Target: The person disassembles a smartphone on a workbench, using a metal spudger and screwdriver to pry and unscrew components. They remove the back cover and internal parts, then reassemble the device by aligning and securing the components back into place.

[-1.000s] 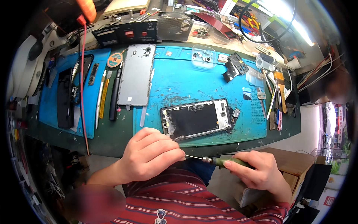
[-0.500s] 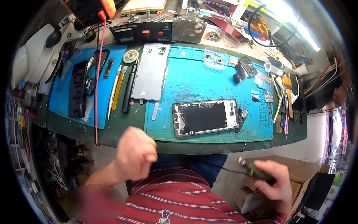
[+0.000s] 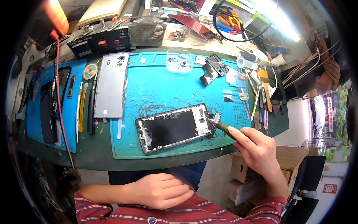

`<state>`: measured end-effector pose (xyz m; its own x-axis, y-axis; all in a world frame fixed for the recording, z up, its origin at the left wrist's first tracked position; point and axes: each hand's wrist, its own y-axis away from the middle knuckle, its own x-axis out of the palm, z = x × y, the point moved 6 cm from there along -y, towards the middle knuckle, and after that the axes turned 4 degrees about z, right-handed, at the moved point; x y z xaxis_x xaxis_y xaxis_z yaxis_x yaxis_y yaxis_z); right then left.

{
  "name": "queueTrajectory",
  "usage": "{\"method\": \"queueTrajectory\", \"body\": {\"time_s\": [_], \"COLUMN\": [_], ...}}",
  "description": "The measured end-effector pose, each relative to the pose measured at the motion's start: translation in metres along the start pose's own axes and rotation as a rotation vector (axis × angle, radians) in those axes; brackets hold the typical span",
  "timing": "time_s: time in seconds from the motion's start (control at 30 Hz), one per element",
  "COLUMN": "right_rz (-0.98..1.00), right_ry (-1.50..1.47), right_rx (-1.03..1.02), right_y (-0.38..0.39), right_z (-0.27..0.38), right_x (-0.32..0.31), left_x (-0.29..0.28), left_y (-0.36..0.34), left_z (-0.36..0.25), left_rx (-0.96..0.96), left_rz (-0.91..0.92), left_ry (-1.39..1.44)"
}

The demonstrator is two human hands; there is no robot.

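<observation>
An opened phone (image 3: 173,128) with a black middle and pale metal frame lies tilted on the blue work mat (image 3: 156,89). My right hand (image 3: 257,149) grips a green-handled tool (image 3: 227,130) with a thin metal tip. The tip points down over the phone's right end; whether it touches cannot be told. Small loose parts (image 3: 215,118) stick out beside that end. My left hand (image 3: 162,190) rests against my striped shirt, below the bench edge and away from the phone. Its fingers are stretched out side by side and slightly bent, and the palm is hidden.
A silver phone back cover (image 3: 111,87) lies on the mat's left edge. Further left are a black pen-like tool (image 3: 91,104), a solder spool (image 3: 90,71) and a red cable (image 3: 57,100). A clear parts box (image 3: 179,61), black phone pieces (image 3: 214,69) and brushes (image 3: 263,80) lie toward the back and right.
My right hand has come up from beside the bench to the phone with the green-handled tool. The left hand has dropped from a fist to my belly. The whole view has shifted.
</observation>
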<state>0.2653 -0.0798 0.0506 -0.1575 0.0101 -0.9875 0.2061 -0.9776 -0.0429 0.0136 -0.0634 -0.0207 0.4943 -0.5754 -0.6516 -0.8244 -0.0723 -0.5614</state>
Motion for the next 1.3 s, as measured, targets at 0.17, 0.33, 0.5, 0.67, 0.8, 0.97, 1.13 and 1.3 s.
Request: {"method": "queueTrajectory", "body": {"time_s": [0.17, 0.33, 0.5, 0.67, 0.8, 0.97, 1.13, 1.3], "right_rz": [0.004, 0.027, 0.018, 0.048, 0.049, 0.049, 0.067, 0.071], "right_ry": [0.002, -0.039, -0.045, -0.034, -0.039, -0.029, -0.024, -0.033], "right_rx": [0.01, 0.025, 0.028, 0.02, 0.025, 0.013, -0.017, -0.057], "right_y": [-0.004, -0.005, -0.004, -0.005, -0.006, -0.009, -0.013, -0.022], "right_z": [-0.004, -0.002, 0.0, 0.003, 0.004, 0.008, 0.014, 0.019], "right_x": [0.005, 0.01, 0.011, 0.009, 0.011, 0.01, 0.011, 0.013], "left_x": [-0.065, -0.081, -0.08, -0.077, -0.077, -0.078, -0.077, -0.077], "left_y": [0.014, 0.036, 0.026, 0.028, 0.029, 0.027, 0.028, 0.029], "left_z": [0.013, 0.044, 0.051, 0.053, 0.053, 0.053, 0.053, 0.052], "left_rx": [-0.123, -0.646, -0.751, -0.789, -0.798, -0.808, -0.8, -0.795], "left_rz": [-0.297, -0.213, -0.1, -0.055, -0.069, -0.083, -0.089, -0.094], "left_ry": [-0.114, -0.399, -0.453, -0.484, -0.463, -0.436, -0.447, -0.463]}}
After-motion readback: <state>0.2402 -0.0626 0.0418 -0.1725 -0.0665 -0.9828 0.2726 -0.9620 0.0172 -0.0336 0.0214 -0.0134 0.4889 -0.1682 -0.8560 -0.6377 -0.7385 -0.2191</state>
